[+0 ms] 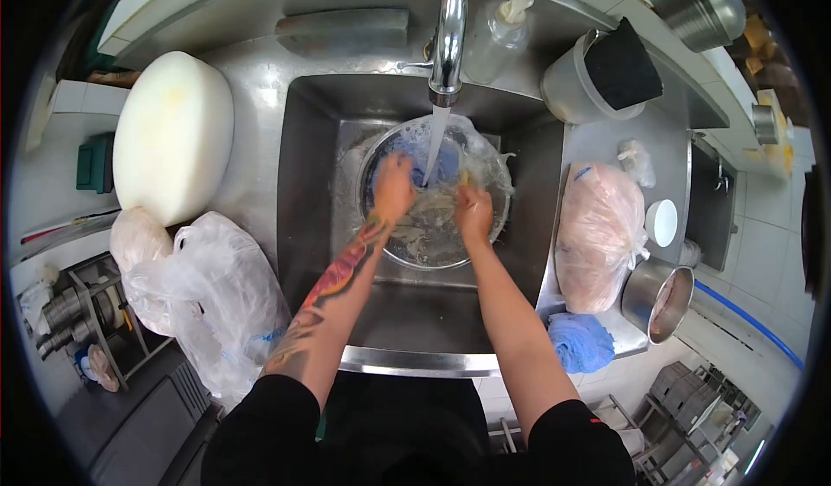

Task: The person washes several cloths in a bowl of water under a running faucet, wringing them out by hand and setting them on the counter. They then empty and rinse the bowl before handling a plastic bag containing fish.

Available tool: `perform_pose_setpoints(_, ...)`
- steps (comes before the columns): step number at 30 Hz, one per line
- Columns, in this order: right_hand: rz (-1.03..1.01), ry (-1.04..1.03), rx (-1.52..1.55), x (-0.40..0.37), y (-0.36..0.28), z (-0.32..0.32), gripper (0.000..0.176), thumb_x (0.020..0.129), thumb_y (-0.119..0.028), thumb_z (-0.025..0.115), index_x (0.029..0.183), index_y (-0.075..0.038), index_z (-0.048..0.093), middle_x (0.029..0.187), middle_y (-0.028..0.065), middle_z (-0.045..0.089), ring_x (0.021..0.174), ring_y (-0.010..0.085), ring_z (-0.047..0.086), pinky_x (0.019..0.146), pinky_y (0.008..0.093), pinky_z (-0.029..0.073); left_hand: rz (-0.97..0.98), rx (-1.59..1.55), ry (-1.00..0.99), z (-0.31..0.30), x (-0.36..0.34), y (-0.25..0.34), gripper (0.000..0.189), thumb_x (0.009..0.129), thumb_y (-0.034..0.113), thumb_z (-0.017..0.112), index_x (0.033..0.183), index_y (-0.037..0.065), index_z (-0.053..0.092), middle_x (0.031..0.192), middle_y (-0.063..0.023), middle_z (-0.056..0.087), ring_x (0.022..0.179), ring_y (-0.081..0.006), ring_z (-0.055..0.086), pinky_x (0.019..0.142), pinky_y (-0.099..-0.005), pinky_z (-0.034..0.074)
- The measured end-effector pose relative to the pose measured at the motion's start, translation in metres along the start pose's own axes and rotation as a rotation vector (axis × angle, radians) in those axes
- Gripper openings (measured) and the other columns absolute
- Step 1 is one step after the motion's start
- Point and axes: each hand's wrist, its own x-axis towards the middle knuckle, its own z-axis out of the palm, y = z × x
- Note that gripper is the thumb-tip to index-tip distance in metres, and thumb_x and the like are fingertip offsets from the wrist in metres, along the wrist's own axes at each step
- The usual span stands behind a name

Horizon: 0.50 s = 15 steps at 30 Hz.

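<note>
Brimming round bowl [400, 254], pale scraps [430, 219]

Only one view was given, taken from a camera worn on the head. It was aimed steeply down and forward at the sink [303, 183], which was seen from its near edge, from close above. The bowl [391, 248] inside the sink was caught at mid-frame; the faucet [447, 36] behind the sink was shown at the top.
</note>
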Motion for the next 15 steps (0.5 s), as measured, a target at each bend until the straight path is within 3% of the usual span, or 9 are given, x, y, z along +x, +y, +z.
perform_pose_setpoints(2, 0.023, -0.096, -0.144, -0.025, 0.004, 0.003, 0.018, 0.085, -0.005, 0.068, 0.101, -0.007, 0.077, 0.1, 0.0179, 0.072, 0.096, 0.0388, 0.068, 0.086, 0.0458, 0.053, -0.186, 0.15, 0.006, 0.018, 0.01, -0.034, 0.029, 0.083, 0.013, 0.065, 0.111, 0.007, 0.07, 0.132, -0.0194, 0.058, 0.119, -0.0412, 0.057, 0.09, -0.0512, 0.054)
perform_pose_setpoints(4, 0.044, -0.187, -0.283, -0.036, 0.009, 0.002, 0.019, 0.085, -0.004, 0.068, 0.101, -0.008, 0.077, 0.1, 0.0175, 0.072, 0.096, 0.0389, 0.067, 0.086, 0.0468, 0.052, -0.256, 0.228, -0.096, 0.033, -0.01, -0.051, 0.027, 0.083, 0.012, 0.067, 0.109, 0.007, 0.07, 0.127, -0.02, 0.061, 0.113, -0.0412, 0.06, 0.089, -0.0507, 0.055)
perform_pose_setpoints(6, 0.198, -0.591, -0.372, -0.045, 0.017, -0.002, 0.024, 0.085, -0.007, 0.068, 0.108, -0.01, 0.076, 0.105, 0.0192, 0.072, 0.097, 0.0387, 0.067, 0.084, 0.0439, 0.053, -0.318, 0.307, -0.205, 0.035, -0.034, -0.055, 0.025, 0.082, 0.012, 0.068, 0.107, 0.007, 0.07, 0.121, -0.0206, 0.064, 0.108, -0.0411, 0.063, 0.088, -0.0503, 0.055)
perform_pose_setpoints(8, 0.227, -0.51, -0.148, -0.053, 0.039, -0.003, 0.024, 0.089, -0.007, 0.064, 0.109, -0.009, 0.076, 0.104, 0.0184, 0.072, 0.097, 0.0355, 0.067, 0.084, 0.0409, 0.053, -0.376, 0.352, -0.438, 0.024, -0.05, -0.049, 0.022, 0.085, 0.017, 0.07, 0.104, 0.006, 0.07, 0.103, -0.0198, 0.071, 0.092, -0.0403, 0.069, 0.083, -0.052, 0.055)
perform_pose_setpoints(9, 0.241, -0.427, 0.076, -0.051, 0.042, -0.004, 0.023, 0.092, -0.007, 0.06, 0.111, -0.008, 0.075, 0.104, 0.0176, 0.072, 0.096, 0.0322, 0.068, 0.085, 0.038, 0.052, -0.371, 0.356, -0.431, 0.011, -0.053, -0.04, 0.022, 0.085, 0.017, 0.07, 0.104, 0.006, 0.07, 0.103, -0.0198, 0.071, 0.092, -0.0403, 0.069, 0.083, -0.052, 0.055)
perform_pose_setpoints(11, 0.19, -0.31, 0.279, -0.032, 0.006, -0.044, 0.022, 0.093, -0.006, 0.06, 0.109, -0.007, 0.074, 0.095, 0.0144, 0.071, 0.087, 0.0268, 0.067, 0.078, 0.0362, 0.052, -0.282, 0.128, -0.156, -0.035, -0.048, -0.007, 0.026, 0.087, 0.024, 0.073, 0.102, 0.004, 0.071, 0.089, -0.0195, 0.073, 0.082, -0.0402, 0.071, 0.077, -0.0525, 0.054)
perform_pose_setpoints(12, 0.143, -0.202, 0.474, -0.021, -0.02, -0.073, 0.02, 0.094, -0.005, 0.059, 0.107, -0.005, 0.074, 0.086, 0.0111, 0.07, 0.078, 0.0215, 0.066, 0.072, 0.0344, 0.051, -0.274, 0.131, -0.151, -0.063, -0.043, 0.013, 0.026, 0.087, 0.024, 0.073, 0.102, 0.004, 0.071, 0.089, -0.0195, 0.073, 0.082, -0.0402, 0.071, 0.077, -0.0525, 0.054)
perform_pose_setpoints(14, 0.108, -0.224, 0.558, -0.009, -0.074, -0.119, 0.019, 0.094, -0.004, 0.061, 0.108, -0.004, 0.074, 0.083, 0.0083, 0.067, 0.075, 0.0162, 0.062, 0.069, 0.0311, 0.049, -0.292, -0.127, -0.184, -0.126, -0.035, 0.059, 0.025, 0.087, 0.022, 0.075, 0.1, 0.002, 0.07, 0.087, -0.0182, 0.072, 0.08, -0.0287, 0.072, 0.071, -0.044, 0.054)
perform_pose_setpoints(15, 0.075, -0.252, 0.638, -0.004, -0.101, -0.14, 0.018, 0.095, -0.004, 0.062, 0.108, -0.003, 0.073, 0.079, 0.0055, 0.065, 0.071, 0.0109, 0.059, 0.066, 0.0278, 0.047, -0.288, -0.123, -0.182, -0.152, -0.031, 0.076, 0.025, 0.087, 0.022, 0.075, 0.1, 0.002, 0.07, 0.087, -0.0182, 0.072, 0.08, -0.0287, 0.072, 0.071, -0.044, 0.054)
